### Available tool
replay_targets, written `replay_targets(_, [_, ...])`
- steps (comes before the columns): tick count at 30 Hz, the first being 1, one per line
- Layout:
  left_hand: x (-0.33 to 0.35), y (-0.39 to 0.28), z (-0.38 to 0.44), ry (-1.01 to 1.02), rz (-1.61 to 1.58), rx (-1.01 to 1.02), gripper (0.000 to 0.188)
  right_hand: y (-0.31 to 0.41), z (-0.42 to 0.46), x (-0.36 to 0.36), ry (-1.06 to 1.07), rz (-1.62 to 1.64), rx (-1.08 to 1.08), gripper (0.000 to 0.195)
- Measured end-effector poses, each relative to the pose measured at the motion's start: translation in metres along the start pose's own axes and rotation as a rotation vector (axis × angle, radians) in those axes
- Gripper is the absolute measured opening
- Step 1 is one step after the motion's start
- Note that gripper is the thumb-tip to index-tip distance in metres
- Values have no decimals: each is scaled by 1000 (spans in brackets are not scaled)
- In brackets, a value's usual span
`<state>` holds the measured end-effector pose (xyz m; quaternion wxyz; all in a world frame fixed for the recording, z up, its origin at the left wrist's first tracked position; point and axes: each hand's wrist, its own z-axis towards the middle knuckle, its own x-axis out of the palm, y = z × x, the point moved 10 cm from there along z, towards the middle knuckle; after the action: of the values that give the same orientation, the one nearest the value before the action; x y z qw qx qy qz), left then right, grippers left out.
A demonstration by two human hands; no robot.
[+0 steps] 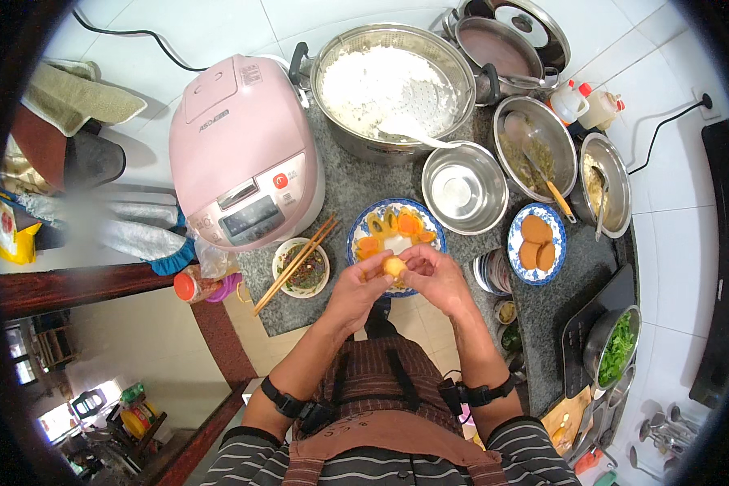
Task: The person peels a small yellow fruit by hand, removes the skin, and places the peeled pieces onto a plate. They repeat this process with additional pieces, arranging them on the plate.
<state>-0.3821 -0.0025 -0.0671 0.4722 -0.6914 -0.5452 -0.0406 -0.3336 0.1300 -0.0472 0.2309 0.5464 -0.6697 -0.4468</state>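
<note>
My left hand (pixel 353 296) and my right hand (pixel 438 280) hold a small, smooth yellowish piece, which looks like a peeled egg (pixel 394 266), between thumbs and fingertips. Both hands are over the near part of a blue-and-white plate (pixel 440 236) and hide some of it. Around the plate's far side lie cut egg wedges (pixel 408 223), some orange and some with darker centres. Left of my hands stands a bowl of dark sauce with chopped herbs (pixel 308 267), with a pair of wooden chopsticks (pixel 294 264) across it. A bare steel bowl (pixel 465 188) stands beyond my right hand.
A pink rice cooker (pixel 243 146) stands at the left. Behind is a steamer pot (pixel 364 143) of white rice. Rightward are steel bowls of food (pixel 544 193), a plate of round brown slices (pixel 537 240), an induction cooktop (pixel 583 328) and a bowl of chopped greens (pixel 618 352).
</note>
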Motion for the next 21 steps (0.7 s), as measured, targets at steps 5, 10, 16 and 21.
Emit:
replay_targets(5, [-1, -4, -1, 22, 14, 0, 57, -1, 2, 3, 6, 26, 10, 30])
replay_targets(10, [-4, -6, -1, 40, 52, -3, 57, -1, 2, 7, 10, 51, 9, 29])
replay_targets(16, [-2, -8, 0, 48, 42, 15, 56, 4, -2, 9, 2, 78, -35, 25])
replay_targets(21, [0, -11, 0, 25, 12, 2, 52, 3, -2, 8, -1, 49, -56, 25])
